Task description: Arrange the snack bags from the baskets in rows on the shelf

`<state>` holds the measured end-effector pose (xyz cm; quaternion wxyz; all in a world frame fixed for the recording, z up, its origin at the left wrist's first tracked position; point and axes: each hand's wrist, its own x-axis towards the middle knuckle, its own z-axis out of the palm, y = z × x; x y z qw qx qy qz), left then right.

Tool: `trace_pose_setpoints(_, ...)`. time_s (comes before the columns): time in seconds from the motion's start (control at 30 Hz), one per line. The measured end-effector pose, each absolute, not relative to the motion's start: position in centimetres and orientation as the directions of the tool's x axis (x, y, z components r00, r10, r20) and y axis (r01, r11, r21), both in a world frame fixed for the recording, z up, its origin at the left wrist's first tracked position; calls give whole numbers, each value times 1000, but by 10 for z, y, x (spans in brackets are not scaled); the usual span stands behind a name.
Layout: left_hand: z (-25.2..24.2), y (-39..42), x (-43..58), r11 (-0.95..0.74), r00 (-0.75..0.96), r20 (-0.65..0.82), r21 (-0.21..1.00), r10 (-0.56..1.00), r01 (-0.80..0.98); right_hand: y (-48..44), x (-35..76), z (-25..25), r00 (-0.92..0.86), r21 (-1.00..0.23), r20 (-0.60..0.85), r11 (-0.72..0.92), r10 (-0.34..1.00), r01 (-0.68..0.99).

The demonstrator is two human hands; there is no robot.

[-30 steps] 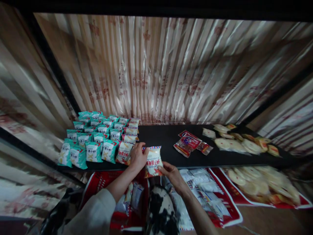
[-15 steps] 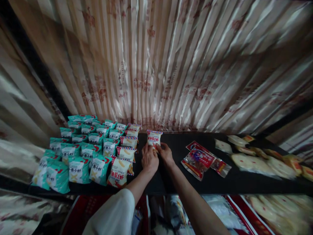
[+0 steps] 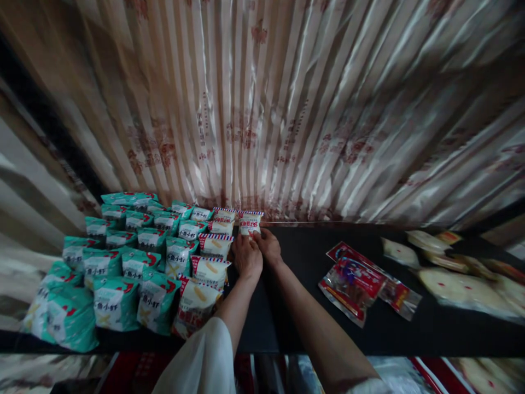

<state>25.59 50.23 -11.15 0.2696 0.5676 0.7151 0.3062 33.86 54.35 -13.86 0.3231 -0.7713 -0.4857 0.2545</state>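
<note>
A small white and red snack bag [image 3: 249, 223] with a striped top edge stands at the back of the black shelf [image 3: 295, 284]. Both my left hand [image 3: 247, 256] and my right hand [image 3: 268, 246] are closed on its lower part, one at each side. Just left of it is a matching snack bag [image 3: 222, 223], the rearmost of a column of the same kind. The nearer bags of that column, such as the front one [image 3: 197, 303], stand beside my left forearm. My fingertips are partly hidden behind my hands.
Rows of teal snack bags [image 3: 117, 301] fill the shelf's left. To the right lie red clear-fronted packets [image 3: 353, 282] and pale flat packs [image 3: 459, 287]. Striped plastic sheeting [image 3: 254, 109] hangs behind. Below the front edge are red boxes [image 3: 135, 372].
My hands have carried the snack bag back and left, beside the rear bag of the column. The camera view has moved closer to the shelf.
</note>
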Motion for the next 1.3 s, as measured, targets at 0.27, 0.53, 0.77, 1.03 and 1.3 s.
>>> trace_pose_setpoints(0.27, -114, 505, 257, 140, -193, -14, 740, 981, 658, 543, 335, -136, 431, -720, -60, -338, 900, 606)
trace_pose_setpoints(0.53, -125, 509, 259, 103, -168, 12, 746, 986, 658, 552, 336, -145, 421, -727, -17, -300, 907, 618)
trace_pose_setpoints(0.77, -123, 506, 259, 113, -148, -17, 734, 989, 670, 554, 337, -148, 396, -733, 53, -234, 917, 639)
trace_pose_setpoints(1.03, -117, 460, 259, 40, -190, 93, 799, 977, 600, 514, 330, -148, 454, -792, 206, -125, 867, 597)
trace_pose_setpoints(1.3, -121, 349, 217, -82, -47, 119, 873, 992, 480, 404, 286, -142, 507, -939, 169, -19, 845, 344)
